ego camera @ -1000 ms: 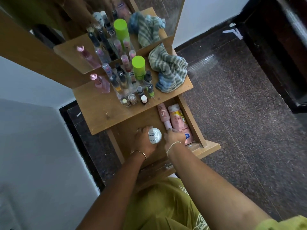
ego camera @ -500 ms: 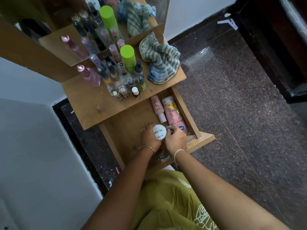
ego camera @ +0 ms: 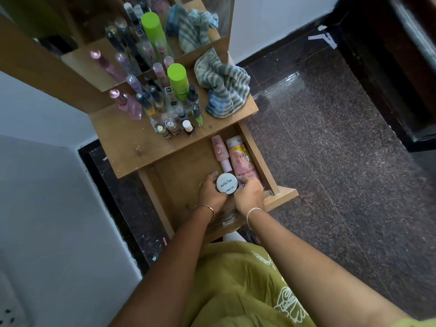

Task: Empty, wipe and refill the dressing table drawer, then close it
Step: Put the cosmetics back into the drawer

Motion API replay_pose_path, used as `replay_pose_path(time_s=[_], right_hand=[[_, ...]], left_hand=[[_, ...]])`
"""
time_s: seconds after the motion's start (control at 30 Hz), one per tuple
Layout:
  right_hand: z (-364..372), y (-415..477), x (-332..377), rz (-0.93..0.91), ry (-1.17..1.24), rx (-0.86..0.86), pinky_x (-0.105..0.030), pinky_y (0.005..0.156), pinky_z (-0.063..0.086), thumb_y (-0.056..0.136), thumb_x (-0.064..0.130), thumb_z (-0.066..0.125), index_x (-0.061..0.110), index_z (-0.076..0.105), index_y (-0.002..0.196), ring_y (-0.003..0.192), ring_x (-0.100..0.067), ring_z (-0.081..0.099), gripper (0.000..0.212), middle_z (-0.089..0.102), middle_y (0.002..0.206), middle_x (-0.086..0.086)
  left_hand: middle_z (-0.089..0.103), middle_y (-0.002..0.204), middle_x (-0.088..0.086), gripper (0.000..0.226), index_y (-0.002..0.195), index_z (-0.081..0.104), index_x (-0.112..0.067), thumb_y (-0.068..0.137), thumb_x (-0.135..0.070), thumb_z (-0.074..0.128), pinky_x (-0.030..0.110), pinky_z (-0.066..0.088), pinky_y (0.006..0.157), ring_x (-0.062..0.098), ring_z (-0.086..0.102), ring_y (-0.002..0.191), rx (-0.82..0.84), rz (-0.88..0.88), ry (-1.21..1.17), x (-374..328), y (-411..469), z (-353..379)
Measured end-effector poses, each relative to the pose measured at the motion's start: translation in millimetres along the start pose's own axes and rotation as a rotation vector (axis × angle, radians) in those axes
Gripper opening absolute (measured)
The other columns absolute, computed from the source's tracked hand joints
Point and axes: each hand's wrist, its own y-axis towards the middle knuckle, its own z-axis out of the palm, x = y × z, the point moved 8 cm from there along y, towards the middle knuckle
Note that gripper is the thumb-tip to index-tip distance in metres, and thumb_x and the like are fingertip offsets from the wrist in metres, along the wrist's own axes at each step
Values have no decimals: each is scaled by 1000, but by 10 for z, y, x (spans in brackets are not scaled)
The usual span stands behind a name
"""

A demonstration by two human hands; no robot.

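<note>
In the head view, the open drawer (ego camera: 179,173) sits at centre frame, below the tabletop. The left hand (ego camera: 210,194) curls round one white jar (ego camera: 227,183), probably to set it beside the two pink tubes (ego camera: 243,159) that lie along the drawer's right wall. The right hand (ego camera: 250,197) is curled just beside the jar, and what it holds is hidden. One striped cloth (ego camera: 223,88) lies on the tabletop above, apparently done with.
</note>
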Motion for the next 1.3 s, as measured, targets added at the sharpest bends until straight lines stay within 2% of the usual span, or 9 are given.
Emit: replay_pose_path(time_s=[0.13, 0.23, 0.4, 0.53, 0.63, 0.77, 0.9, 1.07, 1.3], right_hand=[[-177, -129, 186, -44, 28, -42, -28, 85, 45, 92, 13, 55, 25, 66, 111, 106, -19, 56, 25, 60, 113, -1], [-302, -266, 477, -151, 54, -43, -32, 88, 47, 91, 12, 54, 24, 67, 104, 102, -20, 58, 22, 62, 108, -1], [-470, -586, 1177, -467, 25, -98, -37, 96, 44, 88, 8, 54, 16, 66, 103, 106, -23, 56, 21, 62, 108, -5], [-463, -847, 1722, -649, 12, -72, -34, 92, 45, 89, 8, 52, 16, 65, 108, 104, -22, 57, 25, 63, 110, -3], [-436, -978, 2077, -742, 22, -53, -33, 90, 43, 88, 6, 52, 13, 65, 108, 102, -23, 56, 24, 62, 109, -6], [-420, -1042, 2395, -805, -26, -60, -29, 87, 39, 87, 4, 52, 9, 65, 106, 101, -24, 55, 24, 61, 109, -9], [-419, -997, 2551, -794, -67, -102, -33, 85, 44, 87, 6, 50, 9, 65, 108, 101, -26, 56, 26, 61, 110, -9], [-429, -907, 2640, -778, -119, -179, -32, 89, 43, 88, 7, 49, 11, 64, 114, 106, -24, 55, 31, 60, 115, -7], [-343, -849, 2723, -725, -193, -330, -34, 80, 47, 91, 25, 53, 20, 62, 117, 104, -22, 56, 28, 58, 115, -1]], left_hand=[[53, 131, 5, 66, 132, 47, -13, 72, -1, 73, 26, 46, 90, 18, 56, 110, -96, 53, 36, -146, -157, -291], [59, 118, 3, 52, 122, 54, -15, 74, 0, 69, 26, 46, 82, 11, 54, 91, -202, 82, -24, -277, -297, -602], [65, 89, 7, 24, 97, 65, -10, 75, 0, 66, 29, 49, 75, 14, 55, 72, -428, 194, -131, -549, -576, -1307], [61, 76, -3, 17, 93, 67, -7, 76, -4, 69, 15, 44, 62, 3, 52, 62, -595, 224, -230, -758, -747, -1970], [62, 80, 4, 25, 102, 67, -9, 77, -7, 69, 27, 50, 72, 13, 55, 69, -630, 276, -201, -1008, -776, -2395], [63, 112, 11, 44, 125, 60, -14, 82, -11, 67, 30, 48, 87, 23, 60, 95, -591, 350, 35, -1401, -654, -2732], [48, 137, 10, 54, 137, 48, -15, 86, -7, 62, 34, 35, 109, 25, 43, 127, -504, 465, 309, -1695, -495, -2784], [53, 132, 8, 51, 136, 50, -16, 87, -2, 53, 39, 44, 100, 26, 48, 120, -443, 558, 560, -1826, -352, -2735], [67, 110, 6, 33, 111, 66, -17, 83, -3, 60, 39, 50, 84, 25, 59, 104, -463, 602, 520, -1771, -284, -2829]])
